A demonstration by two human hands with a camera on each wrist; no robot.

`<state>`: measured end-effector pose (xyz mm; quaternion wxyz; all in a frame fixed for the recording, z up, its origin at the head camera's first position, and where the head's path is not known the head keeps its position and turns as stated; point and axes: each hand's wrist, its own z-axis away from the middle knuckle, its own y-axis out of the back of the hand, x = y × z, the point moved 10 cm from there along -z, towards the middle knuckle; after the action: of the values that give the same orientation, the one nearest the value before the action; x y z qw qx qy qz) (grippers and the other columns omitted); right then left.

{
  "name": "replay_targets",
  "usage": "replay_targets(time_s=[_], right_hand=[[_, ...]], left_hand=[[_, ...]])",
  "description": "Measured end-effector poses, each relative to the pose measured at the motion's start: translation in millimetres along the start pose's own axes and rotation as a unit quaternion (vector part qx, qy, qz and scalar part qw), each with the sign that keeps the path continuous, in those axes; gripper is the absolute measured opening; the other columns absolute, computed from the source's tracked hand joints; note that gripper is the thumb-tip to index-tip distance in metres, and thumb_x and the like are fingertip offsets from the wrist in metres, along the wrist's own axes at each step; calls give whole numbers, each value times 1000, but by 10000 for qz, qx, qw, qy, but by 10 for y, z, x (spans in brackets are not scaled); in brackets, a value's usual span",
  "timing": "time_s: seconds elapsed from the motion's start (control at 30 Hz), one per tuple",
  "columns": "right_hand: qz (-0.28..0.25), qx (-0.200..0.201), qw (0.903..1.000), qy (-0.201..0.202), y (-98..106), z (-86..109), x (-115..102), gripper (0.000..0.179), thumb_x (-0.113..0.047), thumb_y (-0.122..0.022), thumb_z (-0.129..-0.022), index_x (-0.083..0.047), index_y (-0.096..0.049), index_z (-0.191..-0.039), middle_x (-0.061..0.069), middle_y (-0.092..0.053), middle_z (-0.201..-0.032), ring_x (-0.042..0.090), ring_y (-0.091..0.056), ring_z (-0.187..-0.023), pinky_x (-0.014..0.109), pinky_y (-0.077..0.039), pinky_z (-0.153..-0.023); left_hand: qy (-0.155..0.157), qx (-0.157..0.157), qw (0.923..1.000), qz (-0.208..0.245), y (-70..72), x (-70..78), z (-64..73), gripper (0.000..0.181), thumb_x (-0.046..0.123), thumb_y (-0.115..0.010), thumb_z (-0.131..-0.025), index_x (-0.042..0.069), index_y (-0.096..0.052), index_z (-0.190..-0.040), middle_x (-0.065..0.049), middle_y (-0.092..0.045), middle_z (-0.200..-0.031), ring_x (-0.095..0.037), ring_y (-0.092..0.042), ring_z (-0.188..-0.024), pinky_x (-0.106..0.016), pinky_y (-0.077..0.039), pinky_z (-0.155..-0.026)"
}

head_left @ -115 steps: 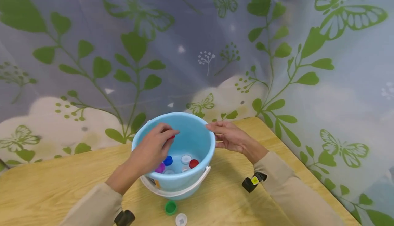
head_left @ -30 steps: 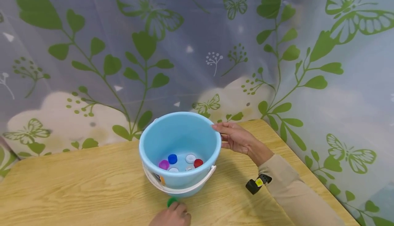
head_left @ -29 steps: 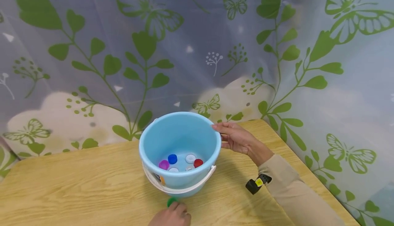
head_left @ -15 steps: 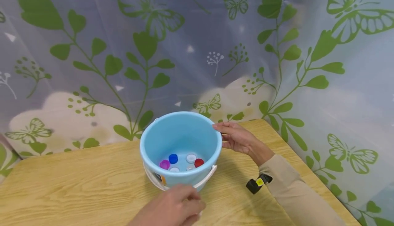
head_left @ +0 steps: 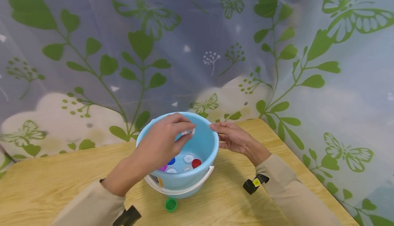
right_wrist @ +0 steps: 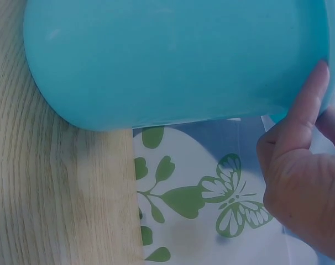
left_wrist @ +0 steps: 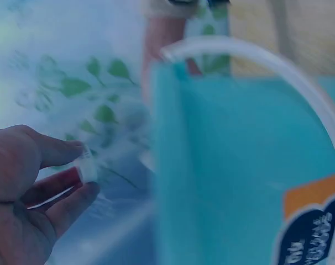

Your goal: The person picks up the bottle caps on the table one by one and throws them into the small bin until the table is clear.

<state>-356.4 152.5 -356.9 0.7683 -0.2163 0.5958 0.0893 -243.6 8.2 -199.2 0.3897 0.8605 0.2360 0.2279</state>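
Observation:
My left hand (head_left: 163, 137) is over the mouth of a light blue bucket (head_left: 178, 182). Between thumb and fingertips it pinches a white bottle cap (left_wrist: 87, 165), edge-on in the left wrist view. My right hand (head_left: 235, 138) holds the bucket's rim at the right side; in the right wrist view a finger lies against the wall just under the rim. On the bucket floor lie a red cap (head_left: 196, 163), a white cap (head_left: 188, 158), a blue cap (head_left: 171, 161), a purple cap (head_left: 163, 168) and other pale caps, partly hidden by the left hand and front rim.
A green cap (head_left: 170, 204) lies on the wooden table (head_left: 77, 171) in front of the bucket. The bucket's white handle (head_left: 184, 193) hangs down across its front. A curtain (head_left: 184, 65) printed with leaves and butterflies stands behind and to the right.
My left hand, first over the bucket with something red, went down to the table by the green cap and came back up with the white cap. The right hand stays at the rim.

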Motion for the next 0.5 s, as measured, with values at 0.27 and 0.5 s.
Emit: replay_targets(time_s=[0.27, 0.5], right_hand=[[-75, 51, 10000, -15, -8, -13, 44, 28, -19, -58, -96, 1, -58, -117, 10, -63, -101, 16, -65, -84, 30, -57, -73], [-10, 28, 10000, 37, 13, 3, -2, 31, -20, -59, -96, 2, -57, -118, 11, -62, -103, 17, -65, -86, 31, -57, -74]], left_hand=[[954, -608, 9934, 212, -552, -632, 34, 22, 13, -69, -88, 7, -71, -109, -5, -65, -105, -20, -62, -93, -33, -54, -79], [1360, -933, 9859, 275, -791, -788, 76, 21, 13, -70, -88, 6, -71, -108, -6, -65, -104, -24, -61, -97, -38, -52, -85]])
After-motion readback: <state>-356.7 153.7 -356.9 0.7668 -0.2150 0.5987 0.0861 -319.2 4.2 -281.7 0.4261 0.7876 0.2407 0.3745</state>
